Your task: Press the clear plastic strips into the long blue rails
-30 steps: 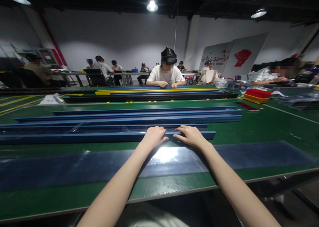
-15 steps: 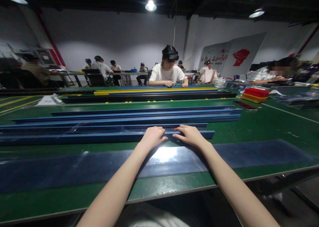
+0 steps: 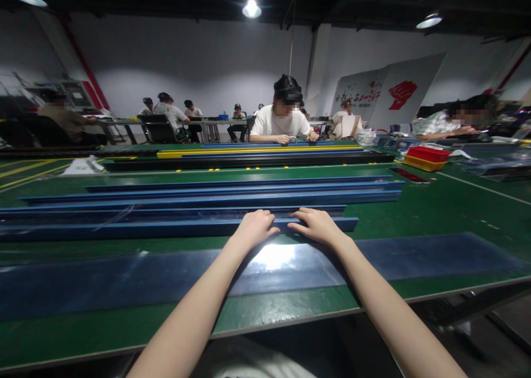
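At the bottom of the frame the person's bare forearms reach in over the edge of a green table (image 3: 249, 317). Beneath them a clear plastic strip (image 3: 166, 278) lies flat, running nearly the whole width of the picture; laid along the near edge, it seems placed to be within easy reach and parallel to the rails.

Just beyond it, across the left and centre, lies the nearest blue rail (image 3: 124, 232), and both hands are on it. The left hand (image 3: 256, 227) and the right hand (image 3: 317, 226) sit near its right end, a small gap between them, fingers bent over the top and thumbs pointing inward. Whether they grip the rail or merely rest on it, one cannot tell. The matched pose looks like one for steadying the rail evenly.

Farther up, more blue rails (image 3: 166, 197) lie side by side with it, probably lined up so that such long pieces do not cross. A phone (image 3: 410, 175) lies right of them, apart from the rails. Behind come a black rail (image 3: 249, 162) and a yellow rail (image 3: 207, 154), with a red and yellow bin (image 3: 427, 155) off to the right. At upper centre a co-worker in a white shirt (image 3: 276, 124) leans over that far group, both hands low beside the rails.
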`<state>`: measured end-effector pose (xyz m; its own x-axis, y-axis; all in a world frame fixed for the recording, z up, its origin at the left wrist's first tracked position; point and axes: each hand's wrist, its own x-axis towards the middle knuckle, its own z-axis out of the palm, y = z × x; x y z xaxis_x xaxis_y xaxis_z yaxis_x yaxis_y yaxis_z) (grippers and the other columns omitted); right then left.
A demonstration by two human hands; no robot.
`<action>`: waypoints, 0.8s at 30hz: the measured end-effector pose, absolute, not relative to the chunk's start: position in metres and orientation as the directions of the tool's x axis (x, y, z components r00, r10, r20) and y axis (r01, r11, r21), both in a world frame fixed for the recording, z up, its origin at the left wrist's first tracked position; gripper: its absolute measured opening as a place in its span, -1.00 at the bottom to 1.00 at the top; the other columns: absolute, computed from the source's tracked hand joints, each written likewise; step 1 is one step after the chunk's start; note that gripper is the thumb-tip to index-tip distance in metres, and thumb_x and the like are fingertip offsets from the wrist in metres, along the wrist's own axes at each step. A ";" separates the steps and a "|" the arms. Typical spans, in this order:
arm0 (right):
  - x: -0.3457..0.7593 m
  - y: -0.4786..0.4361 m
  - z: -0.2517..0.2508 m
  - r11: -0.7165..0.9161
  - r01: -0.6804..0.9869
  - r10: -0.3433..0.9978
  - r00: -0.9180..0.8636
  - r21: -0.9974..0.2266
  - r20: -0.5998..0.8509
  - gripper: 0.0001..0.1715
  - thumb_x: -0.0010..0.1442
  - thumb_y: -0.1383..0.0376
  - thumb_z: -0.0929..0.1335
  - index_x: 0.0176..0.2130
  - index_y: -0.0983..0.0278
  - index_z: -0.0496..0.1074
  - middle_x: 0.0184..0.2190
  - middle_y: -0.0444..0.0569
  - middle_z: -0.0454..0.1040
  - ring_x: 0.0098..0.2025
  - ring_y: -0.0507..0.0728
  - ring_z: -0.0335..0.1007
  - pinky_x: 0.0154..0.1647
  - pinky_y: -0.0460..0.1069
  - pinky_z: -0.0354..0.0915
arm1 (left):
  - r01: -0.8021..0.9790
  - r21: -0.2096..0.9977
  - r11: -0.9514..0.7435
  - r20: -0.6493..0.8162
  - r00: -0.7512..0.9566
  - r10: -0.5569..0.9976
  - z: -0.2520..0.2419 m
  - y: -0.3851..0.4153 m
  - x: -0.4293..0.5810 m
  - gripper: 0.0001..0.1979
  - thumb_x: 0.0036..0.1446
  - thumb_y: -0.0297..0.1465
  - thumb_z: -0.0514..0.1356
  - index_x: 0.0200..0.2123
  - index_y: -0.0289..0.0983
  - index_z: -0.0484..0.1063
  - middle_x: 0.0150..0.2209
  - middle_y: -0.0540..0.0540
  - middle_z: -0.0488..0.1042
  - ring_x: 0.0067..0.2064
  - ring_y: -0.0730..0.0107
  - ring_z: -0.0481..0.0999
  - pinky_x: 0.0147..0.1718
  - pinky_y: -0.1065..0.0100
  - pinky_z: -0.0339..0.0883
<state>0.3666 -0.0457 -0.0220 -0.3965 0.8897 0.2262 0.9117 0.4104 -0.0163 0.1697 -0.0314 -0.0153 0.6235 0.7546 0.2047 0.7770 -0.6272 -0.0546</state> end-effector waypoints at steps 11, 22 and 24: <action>0.369 -0.045 -0.024 0.442 0.896 0.878 -0.426 -0.032 0.217 -0.49 0.20 -0.01 0.13 -0.08 0.19 0.41 -0.19 -0.02 0.45 -0.14 0.11 0.36 -0.27 -0.09 0.17 | 0.786 0.016 -0.618 0.180 0.606 0.775 -0.017 -0.024 0.166 -0.69 0.07 -0.15 0.09 -0.30 -0.27 0.40 -0.26 -0.10 0.45 -0.22 0.28 0.45 -0.28 0.37 0.29; 0.367 -0.046 -0.022 0.402 0.914 0.898 -0.381 -0.055 0.220 -0.45 0.14 -0.04 0.17 0.02 0.13 0.34 -0.07 -0.02 0.40 -0.08 0.15 0.33 -0.22 -0.05 0.20 | 0.772 0.037 -0.635 0.215 0.614 0.760 -0.018 -0.025 0.167 -0.74 0.06 -0.18 0.12 -0.33 -0.27 0.36 -0.29 -0.09 0.44 -0.24 0.28 0.44 -0.31 0.36 0.26; 0.367 -0.046 -0.022 0.406 0.912 0.894 -0.385 -0.050 0.229 -0.45 0.15 -0.04 0.17 0.02 0.15 0.33 -0.07 -0.02 0.40 -0.09 0.15 0.33 -0.22 -0.05 0.20 | 0.768 0.078 -0.636 0.239 0.605 0.760 -0.017 -0.025 0.166 -0.75 0.03 -0.19 0.16 -0.33 -0.27 0.33 -0.30 -0.06 0.42 -0.27 0.31 0.43 -0.33 0.38 0.24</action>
